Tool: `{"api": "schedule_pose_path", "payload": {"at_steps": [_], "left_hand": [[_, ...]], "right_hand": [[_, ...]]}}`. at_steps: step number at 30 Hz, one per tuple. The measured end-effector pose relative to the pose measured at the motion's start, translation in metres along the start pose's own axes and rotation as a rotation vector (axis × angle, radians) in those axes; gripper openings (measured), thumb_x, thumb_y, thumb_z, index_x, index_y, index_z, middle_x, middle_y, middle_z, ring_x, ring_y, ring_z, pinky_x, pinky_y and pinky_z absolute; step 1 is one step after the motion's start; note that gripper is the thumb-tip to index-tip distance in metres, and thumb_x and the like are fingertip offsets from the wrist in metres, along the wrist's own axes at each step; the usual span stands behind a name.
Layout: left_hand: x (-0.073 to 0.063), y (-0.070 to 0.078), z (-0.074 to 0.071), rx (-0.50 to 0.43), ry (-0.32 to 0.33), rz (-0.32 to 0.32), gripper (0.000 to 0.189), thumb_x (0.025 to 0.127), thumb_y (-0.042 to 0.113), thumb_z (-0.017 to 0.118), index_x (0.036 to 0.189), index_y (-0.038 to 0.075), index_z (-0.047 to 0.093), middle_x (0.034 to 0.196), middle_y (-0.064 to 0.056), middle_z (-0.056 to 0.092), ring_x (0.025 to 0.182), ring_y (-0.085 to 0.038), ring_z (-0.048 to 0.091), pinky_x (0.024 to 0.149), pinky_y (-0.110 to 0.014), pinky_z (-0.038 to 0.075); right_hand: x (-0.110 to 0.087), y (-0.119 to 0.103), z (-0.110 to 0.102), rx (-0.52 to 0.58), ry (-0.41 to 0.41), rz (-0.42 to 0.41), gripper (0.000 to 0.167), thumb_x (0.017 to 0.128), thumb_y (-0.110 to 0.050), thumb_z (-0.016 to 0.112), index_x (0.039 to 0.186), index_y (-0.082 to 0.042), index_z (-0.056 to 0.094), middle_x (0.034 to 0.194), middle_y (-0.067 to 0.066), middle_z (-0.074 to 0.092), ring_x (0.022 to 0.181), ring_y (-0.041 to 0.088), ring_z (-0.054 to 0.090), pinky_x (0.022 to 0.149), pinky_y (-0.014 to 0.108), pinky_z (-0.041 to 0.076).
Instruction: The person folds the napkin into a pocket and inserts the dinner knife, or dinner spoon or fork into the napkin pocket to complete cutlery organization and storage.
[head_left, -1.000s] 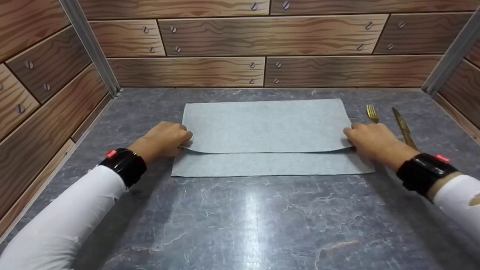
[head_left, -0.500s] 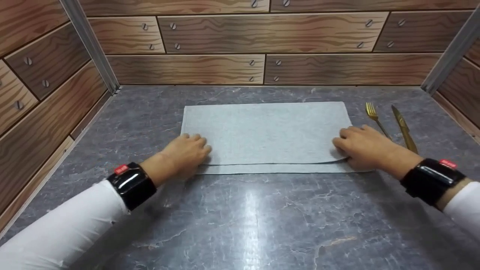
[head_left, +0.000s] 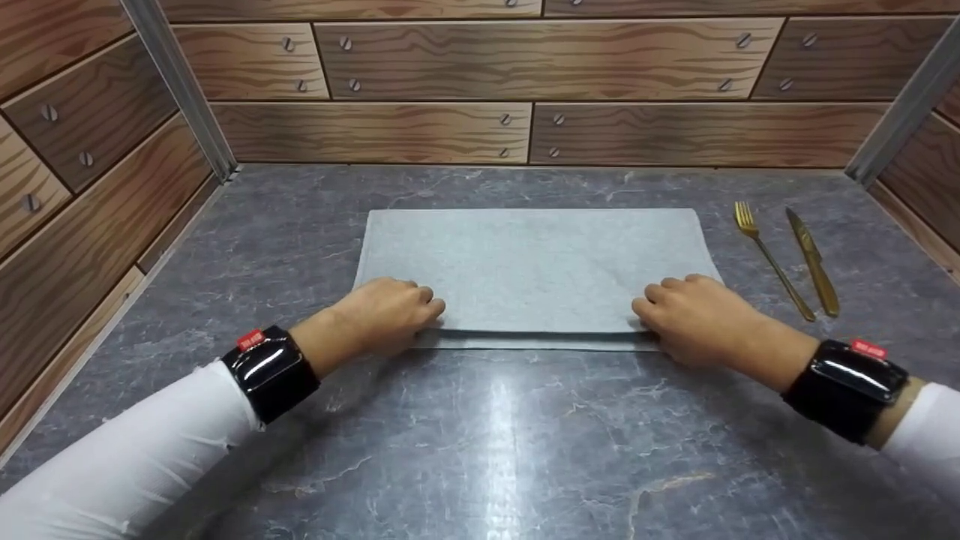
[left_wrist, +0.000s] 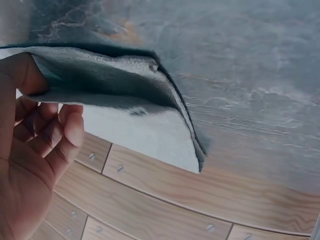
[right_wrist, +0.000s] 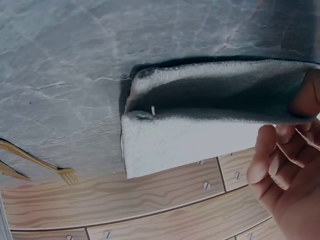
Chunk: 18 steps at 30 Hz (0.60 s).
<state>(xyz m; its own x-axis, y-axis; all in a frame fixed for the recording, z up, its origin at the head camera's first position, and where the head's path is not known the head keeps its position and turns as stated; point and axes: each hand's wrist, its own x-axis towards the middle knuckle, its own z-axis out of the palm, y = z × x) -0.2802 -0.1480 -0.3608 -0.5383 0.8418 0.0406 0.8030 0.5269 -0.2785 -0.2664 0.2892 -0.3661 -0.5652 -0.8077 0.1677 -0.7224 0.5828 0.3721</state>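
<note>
A light grey cloth placemat (head_left: 532, 262) lies folded over on itself, its upper layer's near edge raised a little above the lower layer. My left hand (head_left: 386, 315) pinches that edge left of the middle, thumb inside the fold and fingers on the outer face, as the left wrist view shows of the cloth (left_wrist: 135, 125). Towards the other end my right hand (head_left: 694, 319) pinches the same edge in the same way; in the right wrist view a dark gap runs between the two layers of cloth (right_wrist: 170, 140). The near corners are hidden behind the hands in the head view.
A gold fork (head_left: 772, 259) and a gold knife (head_left: 814, 262) lie side by side to the right of the cloth. The grey marble-patterned table (head_left: 450, 450) is bounded by wood-print walls (head_left: 427, 60) at the back and both sides.
Both hands have come nearer the body and closer together along the cloth's edge. The upper layer's edge has moved down almost over the lower one. The fork's handle has come into view.
</note>
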Motion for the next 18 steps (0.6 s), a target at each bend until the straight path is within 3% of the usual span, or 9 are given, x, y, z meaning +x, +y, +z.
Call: {"api": "schedule_pose_path", "payload": {"at_steps": [4, 9, 12, 18], "left_hand": [[-0.0035, 0.0029, -0.0016, 0.001, -0.015, 0.027, 0.011, 0.102, 0.006, 0.078, 0.101, 0.003, 0.068, 0.092, -0.013, 0.075, 0.081, -0.030, 0.075, 0.070, -0.045, 0.070], [-0.0020, 0.0057, -0.0046, 0.004, -0.121, 0.005, 0.011, 0.094, 0.005, 0.081, 0.100, 0.004, 0.071, 0.094, -0.013, 0.077, 0.087, -0.032, 0.077, 0.077, -0.047, 0.071], [-0.0028, 0.0048, -0.0053, -0.033, -0.163, -0.018, 0.013, 0.093, 0.004, 0.082, 0.101, 0.004, 0.072, 0.095, -0.014, 0.078, 0.088, -0.034, 0.078, 0.079, -0.049, 0.071], [-0.0104, 0.0016, -0.0056, -0.116, -0.141, -0.025, 0.018, 0.091, 0.002, 0.083, 0.094, 0.006, 0.066, 0.089, -0.014, 0.075, 0.078, -0.034, 0.077, 0.072, -0.050, 0.069]], "right_hand": [[-0.0045, 0.0008, -0.0002, 0.080, -0.068, -0.007, 0.030, 0.096, -0.008, 0.083, 0.085, -0.013, 0.055, 0.075, 0.002, 0.054, 0.065, 0.026, 0.056, 0.056, 0.047, 0.053], [-0.0075, 0.0036, -0.0019, 0.189, -0.167, -0.007, 0.031, 0.079, -0.002, 0.079, 0.084, -0.017, 0.052, 0.075, -0.001, 0.052, 0.064, 0.025, 0.055, 0.057, 0.047, 0.052], [-0.0077, 0.0051, -0.0035, 0.216, -0.190, 0.000, 0.033, 0.078, -0.001, 0.080, 0.084, -0.018, 0.052, 0.074, -0.001, 0.053, 0.063, 0.025, 0.056, 0.057, 0.047, 0.051], [-0.0106, 0.0052, -0.0037, 0.240, -0.183, -0.021, 0.032, 0.079, 0.002, 0.080, 0.085, -0.016, 0.054, 0.073, 0.000, 0.055, 0.061, 0.024, 0.056, 0.056, 0.046, 0.051]]}}
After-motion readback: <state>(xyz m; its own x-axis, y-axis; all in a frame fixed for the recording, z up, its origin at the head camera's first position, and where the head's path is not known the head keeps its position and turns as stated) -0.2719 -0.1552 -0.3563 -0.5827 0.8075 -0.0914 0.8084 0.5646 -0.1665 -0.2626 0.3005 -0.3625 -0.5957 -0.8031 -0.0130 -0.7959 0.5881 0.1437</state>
